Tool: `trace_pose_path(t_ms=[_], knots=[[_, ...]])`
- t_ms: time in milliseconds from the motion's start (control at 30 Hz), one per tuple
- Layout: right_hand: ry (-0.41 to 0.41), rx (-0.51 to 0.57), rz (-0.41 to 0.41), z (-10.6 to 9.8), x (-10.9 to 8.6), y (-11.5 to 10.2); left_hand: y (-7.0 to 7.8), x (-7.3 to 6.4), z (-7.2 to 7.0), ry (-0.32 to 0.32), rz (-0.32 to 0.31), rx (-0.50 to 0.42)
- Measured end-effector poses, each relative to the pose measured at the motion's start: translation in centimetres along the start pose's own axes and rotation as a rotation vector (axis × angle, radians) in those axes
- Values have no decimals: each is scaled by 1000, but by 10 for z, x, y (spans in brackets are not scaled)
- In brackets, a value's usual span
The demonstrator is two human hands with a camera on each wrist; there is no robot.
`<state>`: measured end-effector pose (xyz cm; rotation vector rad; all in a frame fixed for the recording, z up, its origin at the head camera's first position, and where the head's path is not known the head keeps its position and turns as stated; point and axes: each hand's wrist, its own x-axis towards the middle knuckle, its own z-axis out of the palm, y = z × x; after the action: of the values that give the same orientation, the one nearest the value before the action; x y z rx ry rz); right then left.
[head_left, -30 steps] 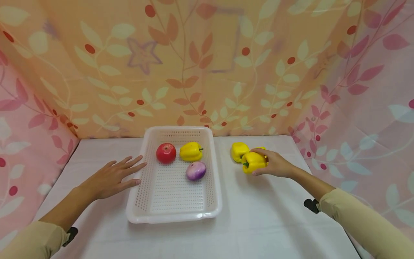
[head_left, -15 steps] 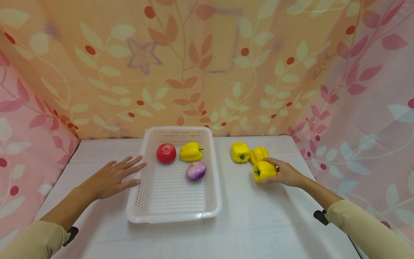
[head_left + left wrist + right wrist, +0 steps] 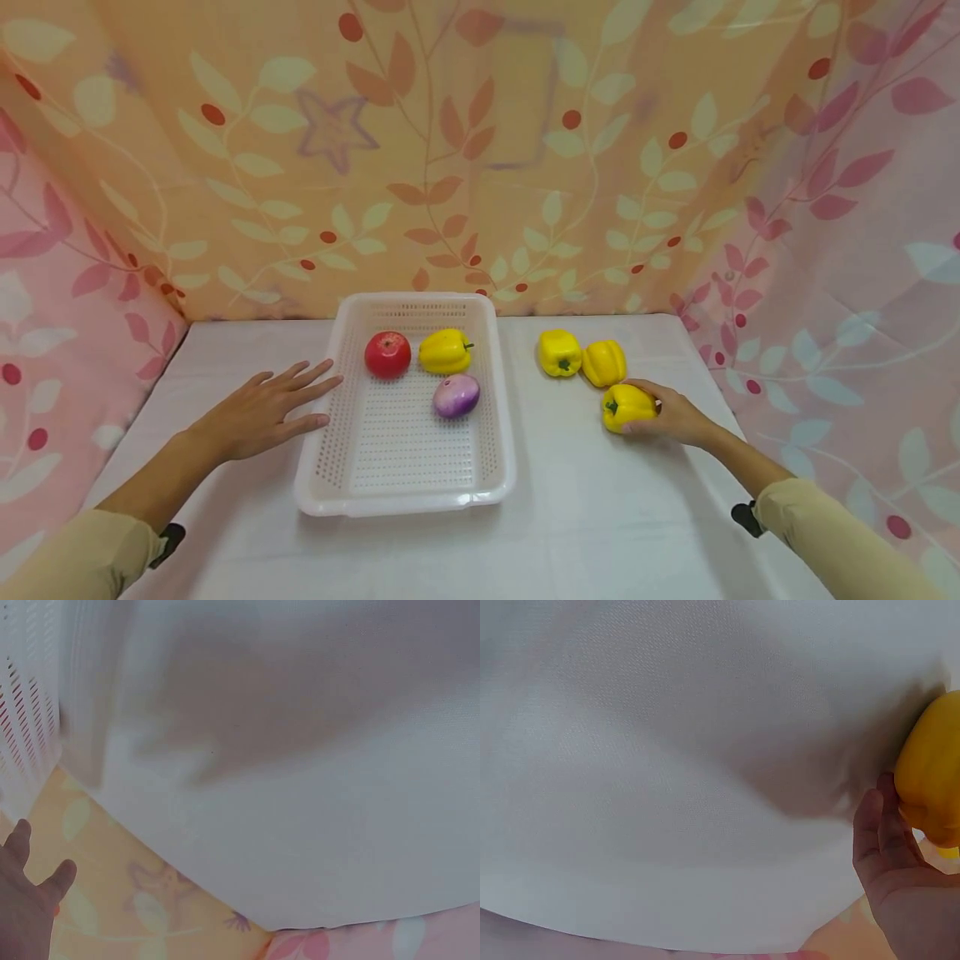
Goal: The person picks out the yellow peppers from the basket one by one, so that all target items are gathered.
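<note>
My right hand (image 3: 667, 414) grips a yellow bell pepper (image 3: 626, 407) from its right side, low over the white cloth. In the right wrist view its fingers lie against the same pepper (image 3: 934, 769). Behind it, two more yellow bell peppers (image 3: 559, 353) (image 3: 604, 363) rest side by side. My left hand (image 3: 262, 412) is spread with straight fingers, fingertips right at the left rim of a white perforated basket (image 3: 401, 505). Inside the basket sit a red round fruit (image 3: 387, 355), a yellow bell pepper (image 3: 446, 352) and a purple eggplant (image 3: 457, 396).
A white cloth (image 3: 585, 525) covers the table. An orange leaf-patterned curtain (image 3: 465, 150) hangs along the back edge, with pink patterned curtains (image 3: 862, 275) at both sides. The basket stands left of the loose peppers.
My right hand has moved toward me and to the right with its yellow pepper, away from the other two, which now show fully. The left hand has stayed in place.
</note>
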<state>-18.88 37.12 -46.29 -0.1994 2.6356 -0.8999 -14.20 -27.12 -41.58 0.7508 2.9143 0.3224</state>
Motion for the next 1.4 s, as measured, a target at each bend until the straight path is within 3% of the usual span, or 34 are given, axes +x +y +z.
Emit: trace_pose_path(t_ms=[400,733,967,1133,1400], knots=[[-78,20,71,-7,0,-5,4,1,-3,-16,-5,3],[-133,-43,69,-39,10,-22,1,1,-1,-8,-8,2],[-115,-86,65,-67,25,-55,1,0,0,1,-5,-4],[-115,-112,0,-81,44,-94,1,1,0,0,-10,-8],[-158,-179,-53,-70,74,-157,-2,2,3,-14,-20,-11]])
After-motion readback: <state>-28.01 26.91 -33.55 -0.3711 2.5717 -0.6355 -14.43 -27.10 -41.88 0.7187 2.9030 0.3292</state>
